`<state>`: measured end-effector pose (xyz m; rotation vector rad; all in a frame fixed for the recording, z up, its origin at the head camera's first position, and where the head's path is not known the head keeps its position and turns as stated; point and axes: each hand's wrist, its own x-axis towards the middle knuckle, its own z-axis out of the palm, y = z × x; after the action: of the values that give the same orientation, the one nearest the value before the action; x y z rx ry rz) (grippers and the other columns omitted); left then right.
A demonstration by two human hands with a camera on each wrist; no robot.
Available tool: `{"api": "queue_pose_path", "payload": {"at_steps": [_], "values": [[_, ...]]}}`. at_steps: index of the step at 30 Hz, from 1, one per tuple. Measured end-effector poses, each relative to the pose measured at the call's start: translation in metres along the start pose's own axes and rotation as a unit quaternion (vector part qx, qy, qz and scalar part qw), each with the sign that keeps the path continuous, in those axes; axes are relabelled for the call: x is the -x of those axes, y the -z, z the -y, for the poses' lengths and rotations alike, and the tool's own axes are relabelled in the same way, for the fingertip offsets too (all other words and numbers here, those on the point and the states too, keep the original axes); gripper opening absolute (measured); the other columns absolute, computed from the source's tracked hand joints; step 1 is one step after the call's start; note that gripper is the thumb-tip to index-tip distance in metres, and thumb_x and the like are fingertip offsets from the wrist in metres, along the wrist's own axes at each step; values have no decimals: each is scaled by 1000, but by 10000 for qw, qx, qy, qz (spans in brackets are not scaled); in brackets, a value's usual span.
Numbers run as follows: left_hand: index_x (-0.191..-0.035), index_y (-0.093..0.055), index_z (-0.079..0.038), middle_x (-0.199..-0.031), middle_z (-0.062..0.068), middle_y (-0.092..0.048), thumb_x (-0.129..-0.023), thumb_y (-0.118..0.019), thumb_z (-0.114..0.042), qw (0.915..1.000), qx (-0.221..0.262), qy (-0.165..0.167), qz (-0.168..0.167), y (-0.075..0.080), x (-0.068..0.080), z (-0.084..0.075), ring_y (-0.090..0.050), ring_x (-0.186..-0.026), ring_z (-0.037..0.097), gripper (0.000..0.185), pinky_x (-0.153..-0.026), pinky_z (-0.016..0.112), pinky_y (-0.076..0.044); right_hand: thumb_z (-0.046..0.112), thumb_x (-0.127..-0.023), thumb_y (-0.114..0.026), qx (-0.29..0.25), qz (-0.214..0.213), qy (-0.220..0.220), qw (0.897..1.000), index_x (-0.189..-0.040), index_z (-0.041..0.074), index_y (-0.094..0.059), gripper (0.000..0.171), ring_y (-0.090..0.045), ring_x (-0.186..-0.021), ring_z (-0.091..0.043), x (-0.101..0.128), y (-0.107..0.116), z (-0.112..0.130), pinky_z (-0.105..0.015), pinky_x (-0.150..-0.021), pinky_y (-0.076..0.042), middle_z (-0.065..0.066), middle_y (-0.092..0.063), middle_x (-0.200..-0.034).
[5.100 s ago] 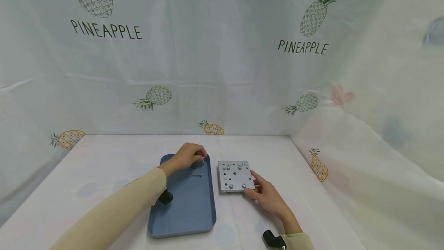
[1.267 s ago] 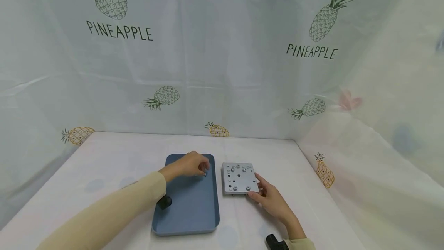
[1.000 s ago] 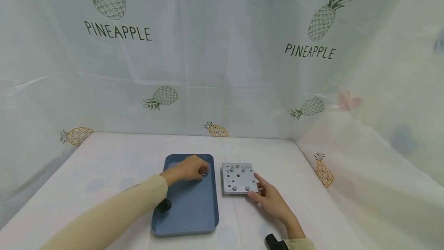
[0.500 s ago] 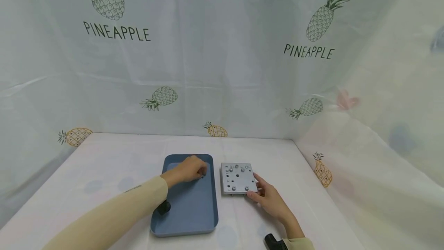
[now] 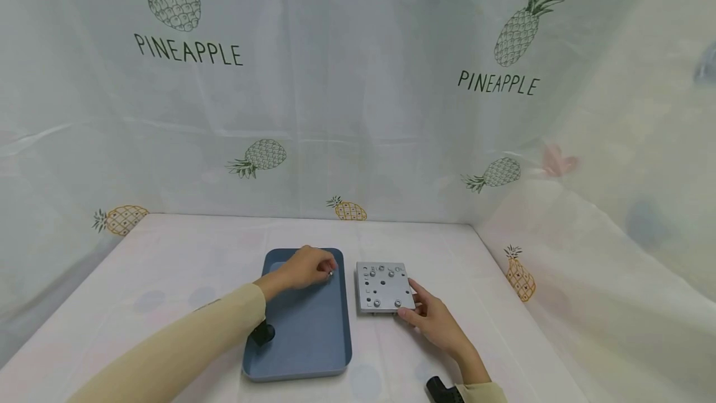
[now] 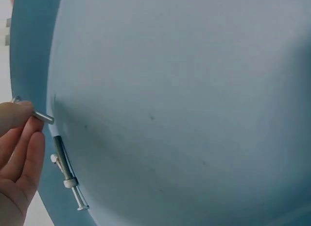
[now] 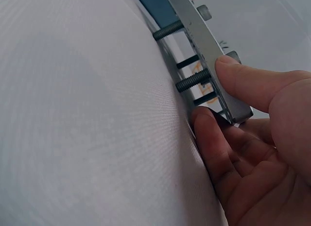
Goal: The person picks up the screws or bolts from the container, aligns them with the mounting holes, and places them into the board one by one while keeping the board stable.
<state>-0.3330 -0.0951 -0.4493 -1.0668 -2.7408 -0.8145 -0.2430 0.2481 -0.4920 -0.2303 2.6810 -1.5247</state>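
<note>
Over the far right of the blue-grey tray (image 5: 304,362), my left hand (image 5: 304,266) pinches a small silver screw (image 6: 43,117) between thumb and fingers. The left wrist view shows its shank sticking out past the fingertips and part of its head behind the thumb. Below it, a thicker bolt (image 6: 63,160) and thinner screws (image 6: 77,197) lie against the tray's wall. My right hand (image 5: 433,316) grips the near right corner of a square metal plate (image 5: 386,291), thumb along its edge and fingers underneath. Bolts (image 7: 192,81) pass through the plate, and their shanks poke out below.
Plate and tray sit side by side on a white-covered table (image 5: 196,254), a narrow gap between them. A curtain (image 5: 358,79) printed with pineapples hangs behind and to the right. Black wrist cameras (image 5: 442,389) are strapped near both cuffs.
A screw lay on the tray floor five seconds ago; it no longer shows there. Over the last half second my left hand has risen slightly with the screw. My right hand stays on the plate.
</note>
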Motion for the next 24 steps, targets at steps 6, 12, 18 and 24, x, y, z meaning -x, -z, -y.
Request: {"api": "queue_pose_path", "payload": {"at_steps": [6, 12, 18, 24], "values": [[-101, -77, -8, -94, 4, -76, -95, -75, 0, 9986, 443, 280, -59, 3, -3, -4, -68, -86, 11, 10, -75, 27, -57, 28, -95, -82, -9, 5, 27, 10000, -165, 7, -37, 85, -60, -85, -17, 0, 0, -1, -24, -67, -52, -9, -68, -120], [-103, -76, -8, -95, 4, -76, -95, -74, 1, 9949, 846, 529, -137, 6, -7, -10, -66, -86, 9, 12, -71, 25, -56, 27, -95, -82, -27, -6, -10, 10000, -164, 7, -38, 85, -60, -86, -17, 0, 0, -1, -24, -67, -52, -9, -68, -120], [-107, -76, -9, -98, 3, -75, -97, -75, -4, 9925, 992, 669, -250, 7, -12, -12, -66, -87, 10, 12, -74, 27, -56, 28, -95, -83, -18, -27, -36, 10000, -165, 8, -38, 86, -60, -86, -17, -1, -1, 0, -24, -67, -52, -9, -68, -120], [-110, -76, -9, -99, 1, -76, -98, -77, -10, 9902, 1186, 661, -339, 4, -20, -16, -68, -89, 9, 12, -81, 30, -57, 28, -95, -82, 34, -37, -60, 10000, -165, 8, -38, 85, -60, -86, -17, -1, -1, 0, -24, -68, -53, -9, -68, -119]]}}
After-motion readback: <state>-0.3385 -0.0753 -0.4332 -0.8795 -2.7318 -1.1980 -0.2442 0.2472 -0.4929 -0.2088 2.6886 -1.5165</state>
